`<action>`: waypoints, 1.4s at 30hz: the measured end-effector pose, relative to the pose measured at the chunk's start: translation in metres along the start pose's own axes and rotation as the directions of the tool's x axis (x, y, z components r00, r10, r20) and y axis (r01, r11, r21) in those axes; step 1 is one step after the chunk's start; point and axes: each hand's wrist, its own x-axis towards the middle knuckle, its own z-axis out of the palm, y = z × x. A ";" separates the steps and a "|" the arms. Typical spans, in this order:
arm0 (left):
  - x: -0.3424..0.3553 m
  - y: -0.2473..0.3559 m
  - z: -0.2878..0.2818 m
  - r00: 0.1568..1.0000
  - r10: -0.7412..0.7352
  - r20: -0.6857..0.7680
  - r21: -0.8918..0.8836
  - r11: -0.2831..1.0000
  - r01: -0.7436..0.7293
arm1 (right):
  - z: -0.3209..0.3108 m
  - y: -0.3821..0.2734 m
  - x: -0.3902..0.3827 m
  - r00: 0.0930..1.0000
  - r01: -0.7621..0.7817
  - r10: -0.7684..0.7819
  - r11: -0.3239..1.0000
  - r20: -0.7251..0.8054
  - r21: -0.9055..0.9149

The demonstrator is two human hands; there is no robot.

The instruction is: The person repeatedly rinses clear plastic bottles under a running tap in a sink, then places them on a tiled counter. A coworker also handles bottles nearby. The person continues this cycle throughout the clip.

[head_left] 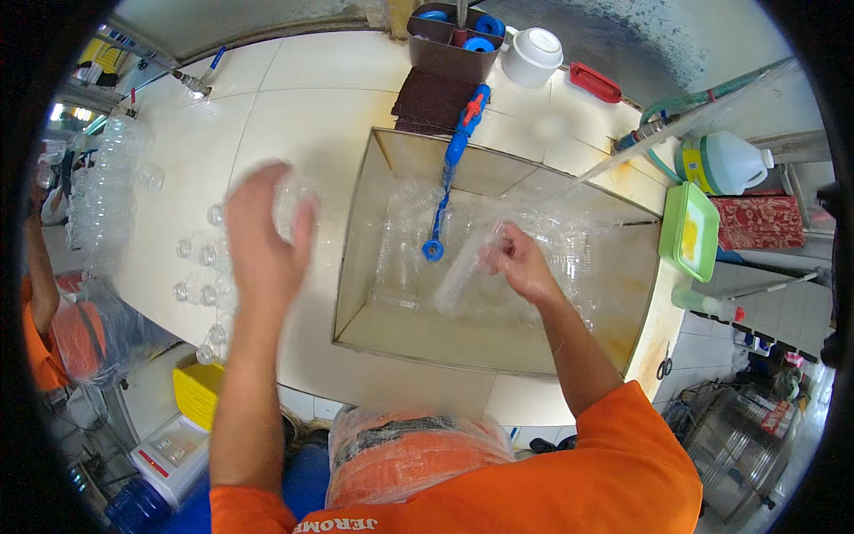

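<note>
- Nearest, an orange bundle wrapped in clear plastic sits at the person's waist, below the counter edge.
- Then the left hand hovers over the pale counter, its fingers curled round a clear plastic bottle; motion blur hides how tight the grip is. That bottle stands roughly upright in the hand, its long axis running away from the person.
- Just left of that hand, rows of clear bottles stand mouth-up on the counter, so the left hand is the nearer one to them.
- Rightward, the right hand is over the sink, fingers pinched together on the upper end of a second clear bottle.
- This bottle lies tilted, its long axis slanting from the fingertips down and to the left, the free end pointing toward the sink floor.
- Farther back, a blue tap hangs into the sink, and a white bowl sits behind it.
</note>
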 end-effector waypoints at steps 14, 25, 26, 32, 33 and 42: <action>-0.162 0.024 0.125 -0.014 -0.026 1.000 -0.001 -0.519 0.855 | 0.023 0.173 0.230 0.967 0.249 -0.088 0.146 0.238 -0.957; -0.129 0.024 0.022 0.080 0.118 0.990 0.015 -0.647 0.763 | 0.001 0.239 0.228 0.866 0.002 0.466 0.358 0.180 -0.934; -0.125 0.026 0.018 0.096 0.097 0.991 -0.005 -0.678 0.735 | 0.000 0.239 0.217 0.876 0.028 0.441 0.358 0.196 -0.933; -0.091 0.032 -0.012 0.541 -0.505 0.672 -0.645 -0.042 0.763 | 0.013 0.227 0.142 0.952 0.112 0.262 0.184 0.159 -0.976; -0.084 0.030 -0.016 0.677 -0.539 0.501 -0.692 0.221 0.688 | 0.014 0.221 0.133 0.961 0.151 0.199 0.205 0.193 -0.967; -0.060 0.002 -0.017 0.957 -0.215 0.197 0.313 0.939 0.146 | -0.032 0.098 0.079 0.902 0.176 -0.352 0.829 -0.250 -0.530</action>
